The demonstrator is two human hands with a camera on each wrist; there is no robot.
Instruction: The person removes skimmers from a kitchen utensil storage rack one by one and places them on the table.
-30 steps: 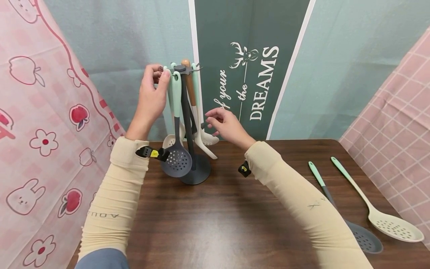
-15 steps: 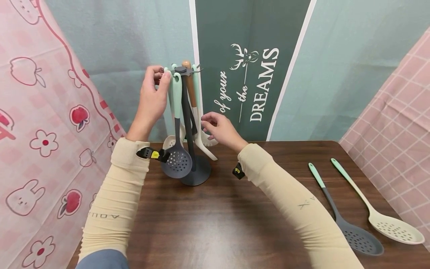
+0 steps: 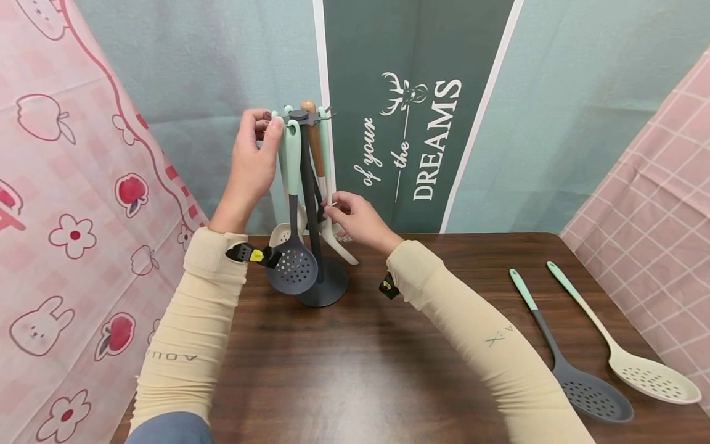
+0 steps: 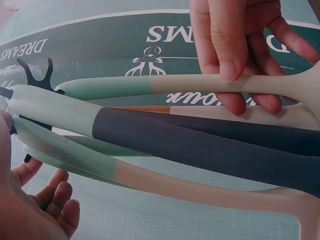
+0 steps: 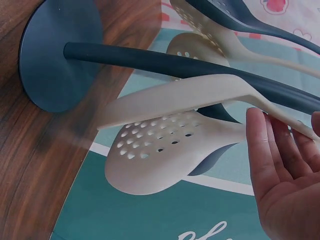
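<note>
A dark utensil stand (image 3: 327,283) holds several hanging kitchen tools. At the left of its top, my left hand (image 3: 255,151) pinches the green handle end of a cream utensil (image 4: 200,186); its head is partly hidden in the head view. On the right side, my right hand (image 3: 360,221) has its thumb and fingers on either side of the cream shaft of a green-handled turner (image 5: 175,100), pinching it. The turner hangs from the stand, its flat angled blade pointing down. In front hangs a grey skimmer (image 3: 293,265) with a green handle.
Behind the turner hangs a cream slotted spoon (image 5: 155,155). A wooden-handled tool (image 3: 314,145) hangs at the back. On the table's right lie a grey slotted spoon (image 3: 596,394) and a cream slotted spoon (image 3: 654,377). Fabric curtains (image 3: 660,154) enclose the brown table (image 3: 333,370).
My right hand has moved left and slightly down from beside the stand to the turner's shaft and now pinches it. My left hand has stayed at the handle end.
</note>
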